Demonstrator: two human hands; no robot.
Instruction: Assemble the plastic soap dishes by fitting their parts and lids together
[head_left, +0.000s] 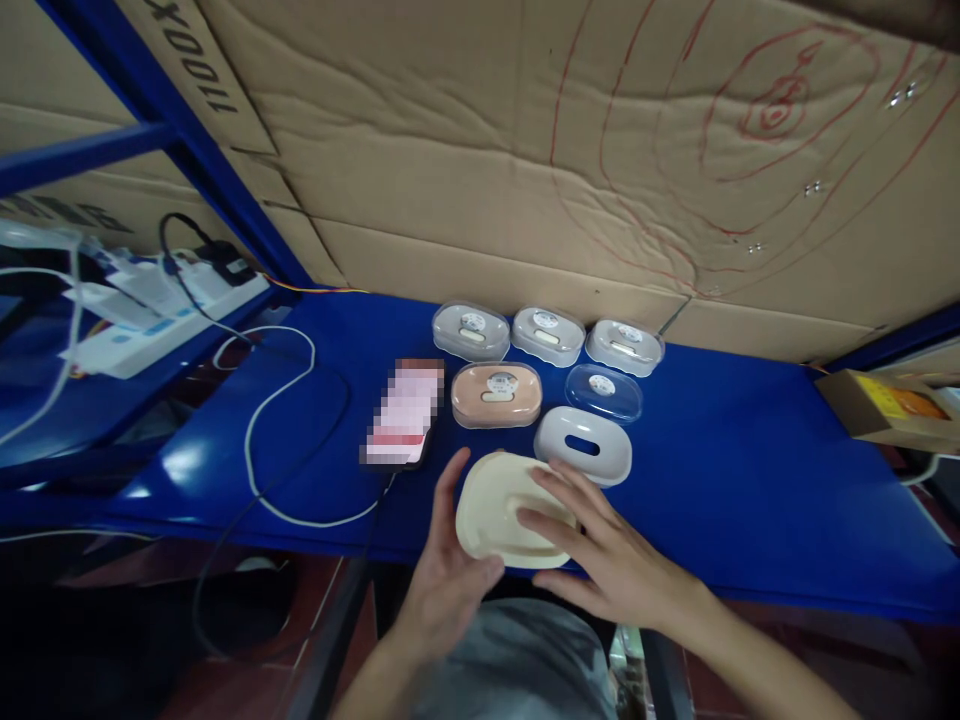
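Close to my body, my left hand (450, 570) holds a cream oval dish (487, 505) by its left end, thumb on the near rim and a finger along the far left side. My right hand (600, 555) spreads its fingers over the dish's right part; the fingertips overlap its inside and the thumb lies by the near edge. Just beyond stands a pale grey oval dish (615, 460) with a slot in its middle. Behind that lies a clear lid (622, 400) with a round label. A peach box (476, 408) under a clear lid sits to the left.
Three grey lidded boxes (546, 340) line the back by the cardboard wall (450, 200). A phone (405, 415) with a white cable lies left on the blue tabletop (735, 480). Further left is a power strip (165, 320); at the right edge, a small cardboard box (862, 410).
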